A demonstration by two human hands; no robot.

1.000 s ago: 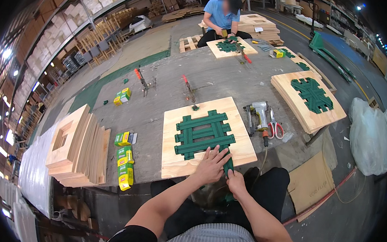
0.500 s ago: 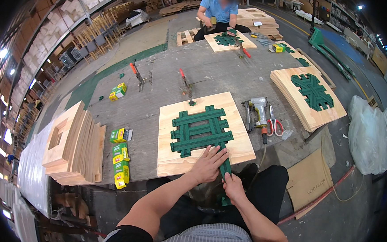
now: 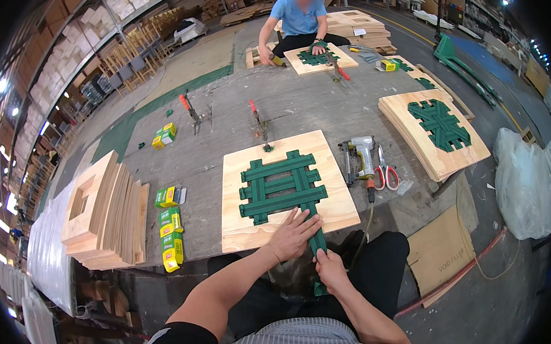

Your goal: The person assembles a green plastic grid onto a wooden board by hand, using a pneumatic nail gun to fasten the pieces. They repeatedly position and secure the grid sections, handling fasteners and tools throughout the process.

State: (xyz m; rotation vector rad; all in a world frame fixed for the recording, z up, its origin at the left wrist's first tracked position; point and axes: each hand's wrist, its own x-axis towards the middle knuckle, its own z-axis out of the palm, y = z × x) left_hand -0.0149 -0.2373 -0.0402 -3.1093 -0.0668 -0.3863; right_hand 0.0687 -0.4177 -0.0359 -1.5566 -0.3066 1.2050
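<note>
A square plywood board [image 3: 237,233] lies in front of me at the table's near edge. Crossed green webbing straps [image 3: 277,203] are woven over the opening in its middle. My left hand [image 3: 293,237] lies flat on the board, fingers stretched out against the loose green webbing strap [image 3: 316,240]. That strap runs off the near edge toward my lap, where my right hand [image 3: 331,270] grips it with closed fingers. To the right of the board lie a pneumatic stapler [image 3: 364,160] and red-handled scissors [image 3: 386,172].
Pliers-like tools with red handles [image 3: 191,111] [image 3: 258,122] lie beyond the board. Staple boxes [image 3: 171,225] and stacked wooden frames [image 3: 112,209] stand at left. A webbed board stack [image 3: 429,134] is at right. Across the table, a person [image 3: 300,22] works on another board.
The view has shifted slightly. My hands keep their places on the strap. Across the table, the other person's tool hand has dropped down beside their board.
</note>
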